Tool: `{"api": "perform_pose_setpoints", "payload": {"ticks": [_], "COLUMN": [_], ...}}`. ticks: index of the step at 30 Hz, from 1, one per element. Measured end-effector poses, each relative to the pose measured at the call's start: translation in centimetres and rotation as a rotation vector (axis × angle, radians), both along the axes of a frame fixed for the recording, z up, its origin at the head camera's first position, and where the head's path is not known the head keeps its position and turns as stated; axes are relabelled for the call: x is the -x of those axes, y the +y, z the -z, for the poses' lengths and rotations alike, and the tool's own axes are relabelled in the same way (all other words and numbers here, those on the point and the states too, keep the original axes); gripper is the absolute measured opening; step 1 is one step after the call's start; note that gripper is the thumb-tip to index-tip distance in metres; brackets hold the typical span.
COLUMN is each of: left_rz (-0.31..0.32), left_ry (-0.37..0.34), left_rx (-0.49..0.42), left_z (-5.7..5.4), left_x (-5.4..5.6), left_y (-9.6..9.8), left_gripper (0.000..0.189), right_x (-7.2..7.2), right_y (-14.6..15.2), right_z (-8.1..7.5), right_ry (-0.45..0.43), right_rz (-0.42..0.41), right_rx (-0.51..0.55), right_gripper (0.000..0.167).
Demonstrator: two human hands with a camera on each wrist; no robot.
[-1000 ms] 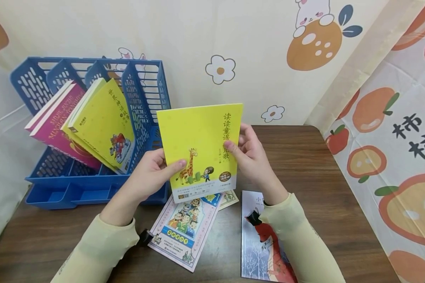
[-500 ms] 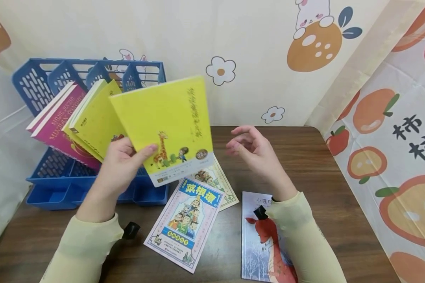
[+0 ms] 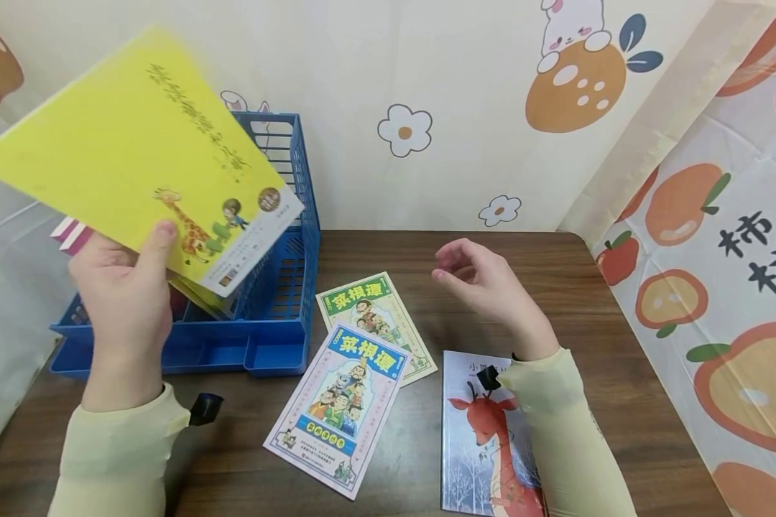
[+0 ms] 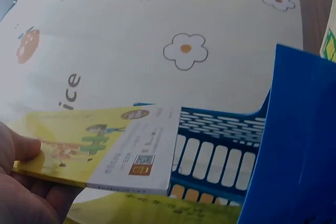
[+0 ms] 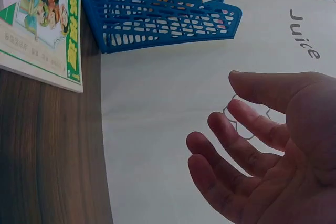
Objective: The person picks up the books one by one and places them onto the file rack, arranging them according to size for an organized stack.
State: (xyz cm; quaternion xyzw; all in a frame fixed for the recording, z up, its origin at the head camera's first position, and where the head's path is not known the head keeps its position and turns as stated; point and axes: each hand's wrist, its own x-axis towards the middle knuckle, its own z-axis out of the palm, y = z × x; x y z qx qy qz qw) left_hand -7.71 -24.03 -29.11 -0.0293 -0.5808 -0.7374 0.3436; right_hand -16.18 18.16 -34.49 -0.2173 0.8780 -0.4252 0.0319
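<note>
My left hand (image 3: 126, 301) grips a yellow book (image 3: 116, 143) by its lower edge, thumb on the cover with the giraffe and fingers behind it. The book is tilted and raised in front of the blue file rack (image 3: 281, 269), covering much of it. In the left wrist view the same book (image 4: 105, 150) overlaps the rack's slotted wall. Yellow and magenta books standing in the rack are mostly hidden behind it. My right hand (image 3: 485, 287) is held over the table, fingers loosely bent with nothing in them; the right wrist view shows the bare palm and fingers (image 5: 226, 129).
Two comic-style booklets overlap on the wooden table (image 3: 375, 258): a pink-bordered one (image 3: 339, 409) on top of a green-titled one (image 3: 378, 316). A picture book with a red deer (image 3: 485, 438) lies under my right forearm. A patterned cloth (image 3: 453, 93) hangs behind.
My right hand has let go of the yellow book. My left hand has carried it left and up, from over the booklets to before the rack, turning it more tilted.
</note>
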Motion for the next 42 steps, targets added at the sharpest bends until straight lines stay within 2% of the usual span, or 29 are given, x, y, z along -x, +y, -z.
{"api": "perform_pose_setpoints", "payload": {"ticks": [2, 8, 16, 22, 28, 33, 35, 38, 42], "left_rz": [-0.051, -0.211, -0.399, -0.486, -0.514, -0.524, -0.542, -0.556, -0.543], "left_ry": [0.028, 0.113, 0.099, 0.116, 0.095, 0.057, 0.036, 0.002, -0.061], "left_rx": [-0.011, 0.037, 0.132, 0.179, 0.247, 0.342, 0.404, 0.477, 0.564], "left_z": [-0.5, -1.8, -2.2, -2.0, -1.1, -0.1, 0.7, 2.5, 5.0], "left_x": [-0.2, -0.8, -0.9, -0.8, -0.3, 0.0, 0.3, 0.8, 1.5], "left_y": [0.1, 0.6, 0.4, 0.5, 0.8, 1.5, 1.5, 1.2, 0.7], "left_gripper": [0.042, 0.032, 0.029, 0.028, 0.030, 0.030, 0.029, 0.028, 0.029], "right_x": [0.1, 0.5, 1.2, 1.3, 0.0, -0.9, -1.1, -1.1, -1.1], "right_y": [0.1, 0.2, 0.7, 1.4, 2.8, 3.6, 3.7, 3.7, 3.4], "right_z": [0.2, 0.8, 1.6, 2.7, 4.1, 4.3, 4.2, 4.1, 4.1], "right_ry": [0.001, 0.012, -0.012, -0.047, -0.040, -0.028, -0.025, -0.011, -0.003], "right_rz": [-0.005, -0.008, 0.018, -0.009, -0.069, -0.066, -0.059, -0.063, -0.073], "right_rx": [-0.020, -0.061, -0.147, -0.223, -0.296, -0.305, -0.302, -0.296, -0.291], "right_gripper": [0.030, 0.029, 0.031, 0.034, 0.035, 0.033, 0.033, 0.032, 0.032]}}
